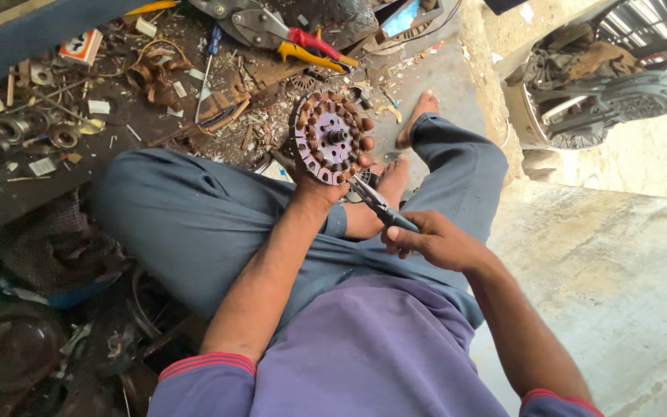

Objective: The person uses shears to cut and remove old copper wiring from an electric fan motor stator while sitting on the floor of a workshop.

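Lying at far left, a dark round pan [9, 347] is seen, its contents too dim to tell. A round motor stator [326, 137] is gripped upright by the left hand [332, 174] above the lap. Pliers [376, 202], apparently touching its lower edge, are clasped by the right hand [430, 241]; their tip is hidden.

A cluttered workshop floor [156, 116] strewn with scrap, bearings [9, 130], wire [156, 73] and red-and-yellow cutters [314, 46], beside a bare concrete slab [611, 286] in daylight; a pale wall [642, 154] and heaped rags [580, 62] stand at right.
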